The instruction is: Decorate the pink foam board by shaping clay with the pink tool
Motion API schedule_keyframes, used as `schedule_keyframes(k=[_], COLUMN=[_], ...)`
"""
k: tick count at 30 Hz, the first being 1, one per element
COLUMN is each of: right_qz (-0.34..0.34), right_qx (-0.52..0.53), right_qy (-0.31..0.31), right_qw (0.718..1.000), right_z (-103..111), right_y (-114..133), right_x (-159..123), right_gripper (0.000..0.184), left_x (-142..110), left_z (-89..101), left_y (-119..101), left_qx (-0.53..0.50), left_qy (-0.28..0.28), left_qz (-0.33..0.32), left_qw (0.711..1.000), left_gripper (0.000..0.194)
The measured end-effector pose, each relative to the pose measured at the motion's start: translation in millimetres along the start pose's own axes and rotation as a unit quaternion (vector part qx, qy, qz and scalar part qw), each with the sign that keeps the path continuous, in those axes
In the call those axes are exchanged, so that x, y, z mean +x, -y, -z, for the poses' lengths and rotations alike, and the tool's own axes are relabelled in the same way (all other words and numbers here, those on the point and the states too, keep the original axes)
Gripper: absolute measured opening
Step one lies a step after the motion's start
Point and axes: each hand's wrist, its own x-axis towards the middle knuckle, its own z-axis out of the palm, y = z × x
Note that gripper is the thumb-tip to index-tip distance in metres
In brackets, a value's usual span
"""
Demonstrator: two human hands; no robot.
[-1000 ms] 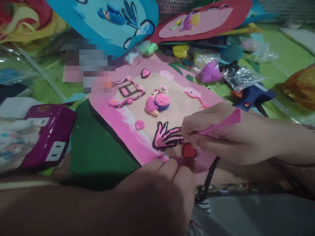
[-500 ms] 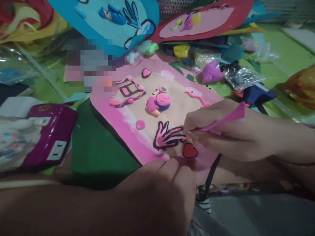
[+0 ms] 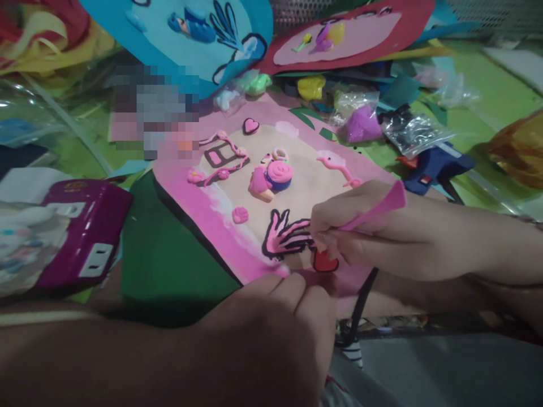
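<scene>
The right hand [image 3: 373, 237] is gripping a pink modelling tool [image 3: 375, 213], its fingers [image 3: 328, 217] curled tight around the lower part of the shaft in a pen-like hold. The tool's long axis is running diagonally: the broad flat end is sticking up and away to the right of the knuckles, while the working end is pointing down and left toward the pink feather shape [image 3: 286, 236] outlined in black on the craft board [image 3: 203, 209]. The tip itself is hiding behind the fingertips, so whether it is touching the clay cannot be told. A red heart [image 3: 324, 263] is lying just below the feather shape, partly covered by the right hand.

The left hand [image 3: 275, 333] is resting at the near edge of the craft board, just below the feather shape, its fingers bent and pinching the board's pink rim; how firmly cannot be told.

Beyond the feather shape, near the middle of the craft board, a pink and blue clay swirl [image 3: 275, 175] is sitting. Farther from the feather shape, to the right of the board, a blue glue gun [image 3: 436, 164] is lying on the green surface [image 3: 496, 102]. To the left of the board, a purple box [image 3: 89, 226] is standing.
</scene>
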Motion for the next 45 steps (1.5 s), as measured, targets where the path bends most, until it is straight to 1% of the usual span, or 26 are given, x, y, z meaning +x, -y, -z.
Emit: schedule_keyframes(k=[4, 8, 10, 12, 16, 19, 22, 24, 26, 30, 34, 37, 42, 45], right_qz=[0.003, 0.004, 0.006, 0.009, -0.002, -0.009, -0.016, -0.008, 0.001, -0.004, -0.007, -0.001, 0.001, -0.002], right_qx=[-0.013, -0.038, -0.042, -0.037, -0.034, -0.026, -0.014, -0.013, -0.014, -0.016, -0.028, -0.030, 0.003, -0.009], right_qy=[-0.001, -0.055, -0.063, -0.055, -0.024, -0.014, -0.006, -0.005, -0.011, -0.024, 0.002, -0.002, 0.009, -0.003], right_qw=[1.000, 0.998, 0.997, 0.998, 0.999, 1.000, 1.000, 1.000, 1.000, 1.000, 1.000, 1.000, 1.000, 1.000], right_z=[0.1, 1.4, 1.8, 1.7, 0.9, -0.1, -1.2, -1.6, -1.2, 0.8, 0.7, -0.2, -0.2, -0.1], right_y=[-0.4, -1.2, -2.3, -3.2, -2.6, -1.3, -1.4, -1.9, -2.3, -2.4, -2.6, -2.0, -0.7, -0.9], right_x=[-1.4, -3.0, -2.6, -1.1, 1.1, 0.4, -0.1, 0.3, 0.9, 1.0, 0.1, 0.1, 0.3, -0.7], right_gripper=[0.022, 0.023, 0.024, 0.025, 0.026, 0.023, 0.020, 0.020, 0.021, 0.021, 0.022, 0.021, 0.020, 0.021], left_x=[0.8, 2.3, 2.3, 2.0, 1.2, 1.0, 0.8, 0.7, 0.7, 1.3, 2.6, 2.4, 0.1, -0.3], left_z=[1.0, 3.7, 4.4, 4.0, 1.5, 1.4, 3.6, 4.7, 4.3, 1.1, 0.8, 2.1, 1.7, -0.2], left_y=[0.4, 1.6, 1.5, 0.8, -0.7, -0.7, 1.4, 2.7, 2.8, 0.0, -1.3, -0.4, 1.6, 1.5], left_qx=[0.021, 0.051, 0.059, 0.051, 0.038, 0.035, 0.041, 0.043, 0.041, 0.037, 0.041, 0.038, 0.035, 0.028], left_qy=[0.007, -0.004, 0.003, 0.007, -0.005, -0.012, -0.006, 0.010, 0.010, -0.008, -0.011, -0.019, -0.002, -0.009], left_qz=[-0.020, -0.023, -0.030, -0.036, -0.027, -0.010, -0.017, -0.035, -0.043, -0.025, -0.015, -0.017, -0.039, -0.039], left_qw=[1.000, 0.998, 0.998, 0.998, 0.999, 0.999, 0.999, 0.998, 0.998, 0.999, 0.999, 0.999, 0.999, 0.999], left_gripper=[0.038, 0.038, 0.036, 0.036, 0.039, 0.042, 0.043, 0.041, 0.039, 0.043, 0.043, 0.046, 0.043, 0.042])
